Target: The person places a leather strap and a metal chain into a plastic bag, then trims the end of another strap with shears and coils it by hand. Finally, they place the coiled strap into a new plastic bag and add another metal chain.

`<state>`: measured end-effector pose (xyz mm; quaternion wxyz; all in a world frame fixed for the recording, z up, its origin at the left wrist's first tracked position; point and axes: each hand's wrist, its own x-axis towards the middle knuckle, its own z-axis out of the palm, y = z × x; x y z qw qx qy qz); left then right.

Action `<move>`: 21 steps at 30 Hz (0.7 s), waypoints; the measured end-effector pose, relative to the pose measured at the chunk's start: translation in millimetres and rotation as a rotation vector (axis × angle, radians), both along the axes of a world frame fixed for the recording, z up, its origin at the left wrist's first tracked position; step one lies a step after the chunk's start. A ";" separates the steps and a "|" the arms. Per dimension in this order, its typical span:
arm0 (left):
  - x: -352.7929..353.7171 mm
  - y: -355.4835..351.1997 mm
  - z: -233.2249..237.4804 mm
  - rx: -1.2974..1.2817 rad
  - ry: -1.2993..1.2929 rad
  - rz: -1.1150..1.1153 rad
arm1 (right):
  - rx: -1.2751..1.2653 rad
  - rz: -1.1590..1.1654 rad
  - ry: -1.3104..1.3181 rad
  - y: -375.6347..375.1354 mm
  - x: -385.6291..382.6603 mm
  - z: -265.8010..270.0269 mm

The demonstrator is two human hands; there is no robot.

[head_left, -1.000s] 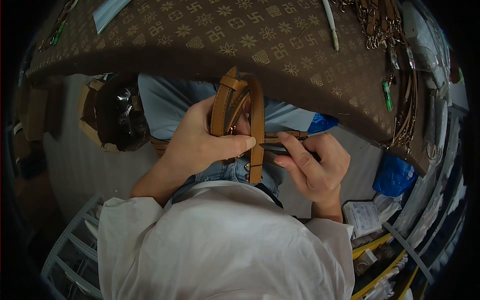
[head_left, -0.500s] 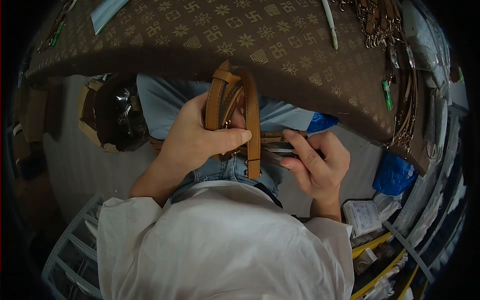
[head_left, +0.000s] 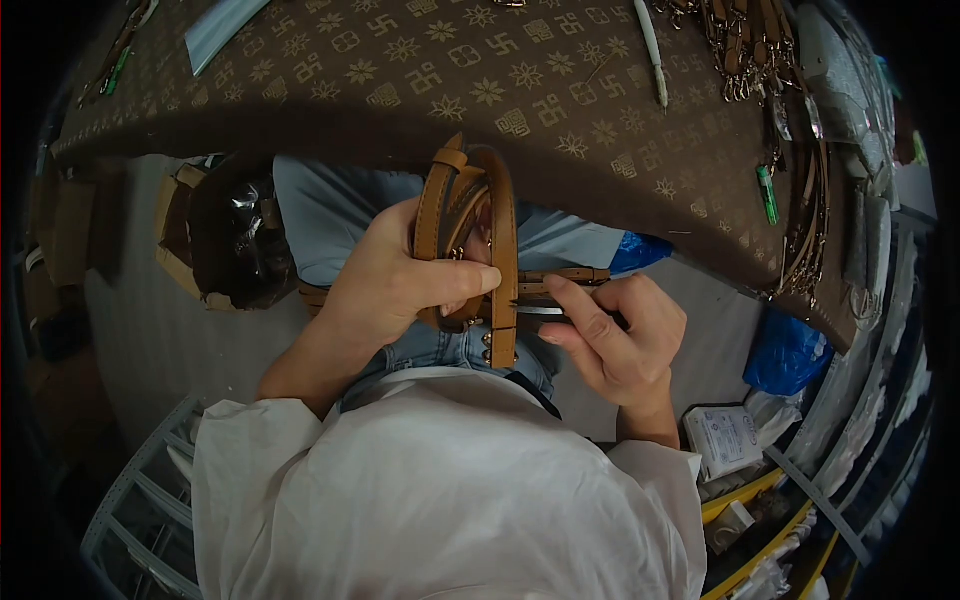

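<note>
My left hand (head_left: 400,270) is closed round a coiled tan leather strap (head_left: 504,240), its thumb pressed on the strap's front band. Small metal fittings show inside the coil and by the strap's lower end. Just to the right, my right hand (head_left: 620,335) grips a small cutting tool (head_left: 541,311), whose thin silver blades point at the band near the left thumb. The tool's handle is hidden in the fingers. More brown straps (head_left: 565,275) lie across my lap, behind both hands.
A brown patterned cloth (head_left: 480,90) covers the table ahead. On it are a white pen-like tool (head_left: 652,55), a green item (head_left: 767,195) and straps with metal clasps (head_left: 745,50). An open box (head_left: 180,235) stands left, a blue bag (head_left: 785,350) right.
My right hand has moved slightly left, bringing the blades up to the strap; they now look closer together. The strap's lower end has shifted slightly down.
</note>
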<state>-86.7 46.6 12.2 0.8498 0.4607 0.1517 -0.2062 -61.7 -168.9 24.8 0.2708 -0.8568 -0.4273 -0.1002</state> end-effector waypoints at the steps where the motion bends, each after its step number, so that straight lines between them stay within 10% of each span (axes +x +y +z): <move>1: 0.4 -0.4 -0.4 0.000 -0.005 -0.001 | 0.000 -0.001 -0.005 -0.1 0.3 0.5; 10: 2.6 -0.4 0.1 -0.090 0.032 0.013 | 0.004 -0.041 -0.093 -1.7 1.2 -1.9; 17: 1.3 0.1 -2.2 -0.061 -0.002 -0.002 | -0.055 -0.806 -0.142 -57.4 75.3 -27.7; 21: 5.2 -7.0 10.2 0.204 -0.023 -0.012 | -0.188 -0.685 -0.422 -35.9 75.7 -11.6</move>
